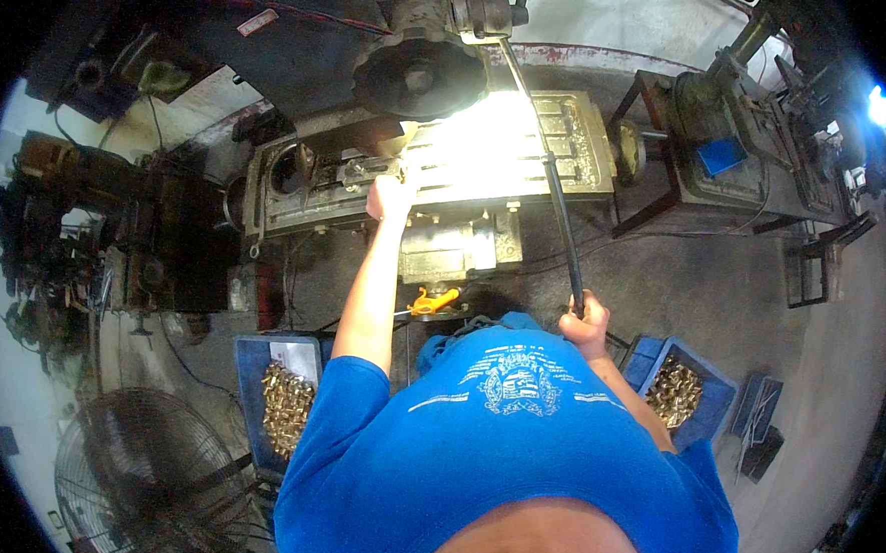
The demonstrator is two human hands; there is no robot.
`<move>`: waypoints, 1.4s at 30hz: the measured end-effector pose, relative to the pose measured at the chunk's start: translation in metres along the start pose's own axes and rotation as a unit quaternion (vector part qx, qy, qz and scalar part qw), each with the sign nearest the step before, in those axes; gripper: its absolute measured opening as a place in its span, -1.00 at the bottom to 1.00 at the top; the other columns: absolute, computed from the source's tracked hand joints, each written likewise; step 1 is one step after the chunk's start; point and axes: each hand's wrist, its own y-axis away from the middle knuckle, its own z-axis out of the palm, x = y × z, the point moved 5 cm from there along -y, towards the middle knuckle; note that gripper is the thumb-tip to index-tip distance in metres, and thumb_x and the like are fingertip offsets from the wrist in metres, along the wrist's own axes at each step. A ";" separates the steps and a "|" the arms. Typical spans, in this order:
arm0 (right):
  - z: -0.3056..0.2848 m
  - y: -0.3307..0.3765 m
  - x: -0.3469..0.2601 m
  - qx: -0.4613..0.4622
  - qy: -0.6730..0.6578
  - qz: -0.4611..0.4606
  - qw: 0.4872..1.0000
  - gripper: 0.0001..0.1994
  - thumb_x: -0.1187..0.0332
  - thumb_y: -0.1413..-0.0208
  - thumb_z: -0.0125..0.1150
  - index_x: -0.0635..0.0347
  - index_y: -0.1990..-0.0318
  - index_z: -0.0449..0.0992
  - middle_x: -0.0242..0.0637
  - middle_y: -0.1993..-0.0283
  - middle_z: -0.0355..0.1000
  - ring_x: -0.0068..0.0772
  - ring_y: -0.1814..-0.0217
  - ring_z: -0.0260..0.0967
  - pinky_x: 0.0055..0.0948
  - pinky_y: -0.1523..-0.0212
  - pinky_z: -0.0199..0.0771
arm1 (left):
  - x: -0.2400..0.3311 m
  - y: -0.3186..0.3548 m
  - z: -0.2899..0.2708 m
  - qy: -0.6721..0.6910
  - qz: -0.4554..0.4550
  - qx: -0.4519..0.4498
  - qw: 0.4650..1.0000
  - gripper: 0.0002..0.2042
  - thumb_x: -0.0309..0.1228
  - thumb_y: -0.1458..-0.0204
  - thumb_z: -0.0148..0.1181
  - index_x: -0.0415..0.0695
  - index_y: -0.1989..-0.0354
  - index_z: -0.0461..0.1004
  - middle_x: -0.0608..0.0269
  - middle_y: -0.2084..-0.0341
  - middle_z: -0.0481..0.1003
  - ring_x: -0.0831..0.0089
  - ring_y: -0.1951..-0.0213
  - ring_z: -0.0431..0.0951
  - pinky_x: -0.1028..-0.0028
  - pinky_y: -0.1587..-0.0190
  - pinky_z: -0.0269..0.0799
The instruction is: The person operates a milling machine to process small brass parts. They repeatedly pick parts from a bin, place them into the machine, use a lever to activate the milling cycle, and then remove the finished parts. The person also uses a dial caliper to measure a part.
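My left hand (391, 196) is closed at the front edge of the slotted machine table (592, 149), by a small metal fixture (356, 175). Whatever its fingers hold is too bright and small to make out. With my right hand (586, 326) I grip the lower end of a long lever (563, 223), whose dark grip runs up to a bare metal rod on the machine head (485, 16). Over the table hangs a big round machine part (418, 75). Strong lamp light washes out the middle of the table.
An orange-handled tool (432, 301) sits just below the table, before my body. Blue bins of brass-coloured parts stand at my left (248, 391) and right (715, 399). A large floor fan (153, 462) is at the lower left. Another machine on a stand (722, 121) is at the far right.
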 end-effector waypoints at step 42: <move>0.000 -0.006 0.006 0.009 0.044 -0.049 0.998 -0.80 0.28 0.27 0.04 0.23 0.59 0.30 -0.45 0.68 0.17 -0.64 0.61 0.11 -0.50 0.62 0.14 | -0.001 -0.003 0.001 -0.013 -0.013 0.000 1.000 -0.38 0.25 0.28 0.09 -0.20 0.63 0.54 0.01 0.57 0.52 0.11 0.44 0.56 0.24 0.39 0.44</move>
